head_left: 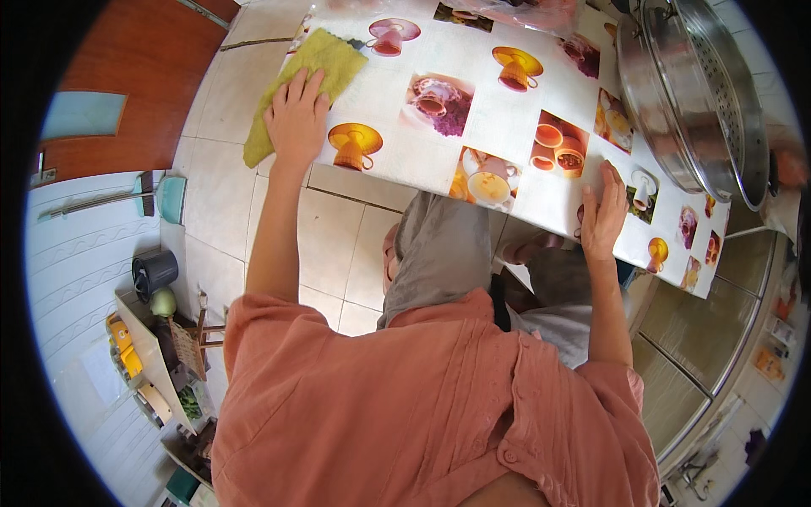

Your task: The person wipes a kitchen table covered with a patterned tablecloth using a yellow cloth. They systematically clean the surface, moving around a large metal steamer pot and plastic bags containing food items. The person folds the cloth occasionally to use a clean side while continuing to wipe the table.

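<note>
My left hand (297, 117) lies on a yellow-green cloth (331, 61) at the left edge of the table, its fingers spread over the fabric. Part of the cloth hangs past the table's edge beside my wrist. A small dark patch shows at the cloth's far right corner. Under it, the table (498, 114) has a white cover printed with cups, saucers and flowers. My right hand (603, 209) rests on the table's near edge at the right, holding nothing, with the fingers stretched out and the thumb partly hidden.
Large metal steamer pots (676, 93) with a perforated tray stand at the table's far right. Clear plastic wrapping (541, 13) lies at the far edge. A dustpan (171, 198), a dark bucket (155, 272) and a rack (160, 355) line the left wall. Cabinets (705, 329) stand at right.
</note>
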{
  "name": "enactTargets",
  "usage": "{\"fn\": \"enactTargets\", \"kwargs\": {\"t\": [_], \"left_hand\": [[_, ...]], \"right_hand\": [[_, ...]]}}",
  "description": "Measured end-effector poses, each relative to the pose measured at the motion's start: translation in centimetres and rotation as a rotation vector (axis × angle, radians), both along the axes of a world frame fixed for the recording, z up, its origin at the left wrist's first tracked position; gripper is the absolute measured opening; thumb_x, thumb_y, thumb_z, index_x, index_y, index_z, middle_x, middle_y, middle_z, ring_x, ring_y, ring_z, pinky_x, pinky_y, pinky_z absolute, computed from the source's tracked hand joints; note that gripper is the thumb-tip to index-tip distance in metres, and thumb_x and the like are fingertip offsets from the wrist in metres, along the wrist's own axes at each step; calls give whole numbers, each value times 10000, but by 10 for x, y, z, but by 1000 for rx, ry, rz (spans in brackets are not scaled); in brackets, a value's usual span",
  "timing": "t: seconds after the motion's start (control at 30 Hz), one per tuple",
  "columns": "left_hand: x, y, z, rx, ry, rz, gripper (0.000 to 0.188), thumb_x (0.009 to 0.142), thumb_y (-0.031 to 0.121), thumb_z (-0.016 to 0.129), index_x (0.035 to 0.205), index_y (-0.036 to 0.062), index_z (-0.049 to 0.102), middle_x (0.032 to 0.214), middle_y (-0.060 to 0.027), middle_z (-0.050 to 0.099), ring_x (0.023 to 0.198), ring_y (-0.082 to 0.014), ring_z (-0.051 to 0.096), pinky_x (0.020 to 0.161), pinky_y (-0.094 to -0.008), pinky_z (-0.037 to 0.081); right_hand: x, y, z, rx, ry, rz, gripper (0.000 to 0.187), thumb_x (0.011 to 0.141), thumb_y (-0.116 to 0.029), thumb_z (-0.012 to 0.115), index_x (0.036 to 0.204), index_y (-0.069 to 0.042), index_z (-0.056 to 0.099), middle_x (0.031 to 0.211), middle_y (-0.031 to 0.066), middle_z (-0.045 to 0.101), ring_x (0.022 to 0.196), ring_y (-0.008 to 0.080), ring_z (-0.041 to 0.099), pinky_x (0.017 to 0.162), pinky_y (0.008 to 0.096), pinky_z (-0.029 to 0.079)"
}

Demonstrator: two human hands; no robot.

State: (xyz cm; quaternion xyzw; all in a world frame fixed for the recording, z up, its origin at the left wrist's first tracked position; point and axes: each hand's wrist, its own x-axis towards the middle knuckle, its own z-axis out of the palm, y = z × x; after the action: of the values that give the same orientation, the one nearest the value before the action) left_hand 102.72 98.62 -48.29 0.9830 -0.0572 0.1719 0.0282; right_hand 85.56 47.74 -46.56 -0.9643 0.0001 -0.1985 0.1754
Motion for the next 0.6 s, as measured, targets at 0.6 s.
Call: {"fn": "enactTargets", "kwargs": {"t": [0.6], "left_hand": [[-102,-286,26,-154,75,-523,441,995,379,588,1415,251,630,1532,-9,534,1363,-268,455,1030,-507,342]], "right_hand": [[-2,-8,-2,202,27,-30,473,1060,-364,568,1409,-44,572,1448,153,588,1319,356,546,1092,467,399]]}}
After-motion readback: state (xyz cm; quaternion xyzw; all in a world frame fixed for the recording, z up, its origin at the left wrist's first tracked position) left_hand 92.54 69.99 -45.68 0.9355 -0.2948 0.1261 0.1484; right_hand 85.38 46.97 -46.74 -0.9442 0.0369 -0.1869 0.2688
